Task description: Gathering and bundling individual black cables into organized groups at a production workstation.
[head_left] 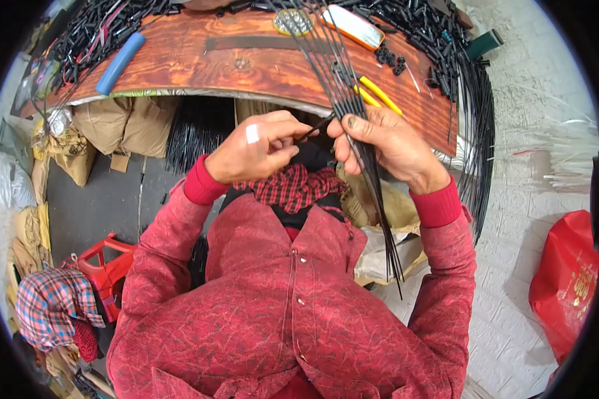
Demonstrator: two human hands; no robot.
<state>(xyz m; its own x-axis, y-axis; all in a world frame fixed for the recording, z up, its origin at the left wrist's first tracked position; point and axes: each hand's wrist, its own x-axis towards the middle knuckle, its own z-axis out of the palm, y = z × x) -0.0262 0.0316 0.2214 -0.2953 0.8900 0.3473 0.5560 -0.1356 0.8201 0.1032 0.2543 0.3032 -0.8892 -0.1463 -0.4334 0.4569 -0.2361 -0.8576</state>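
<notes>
My right hand (396, 146) is closed round a bundle of long thin black rods (377, 199), its thumb laid across them. They fan out over the bench above the hand and gather to a narrow end below it. Just to the left, my left hand (263, 145) pinches a short dark piece (318, 126) between thumb and fingers; the piece slants up toward the right fingertips. Whether it joins one of the rods is hidden there. A white patch sits on the back of my left hand. Both hands hover in front of the bench's near edge.
On the wooden bench (173, 60) lie a blue cylinder (120, 64), yellow-handled pliers (379, 96), a white tray with an orange rim (353, 26) and heaps of black pieces (422, 36). Brown sacks (103, 126) stand beneath. A red stool (110, 266) is left, a red bag (566, 286) right.
</notes>
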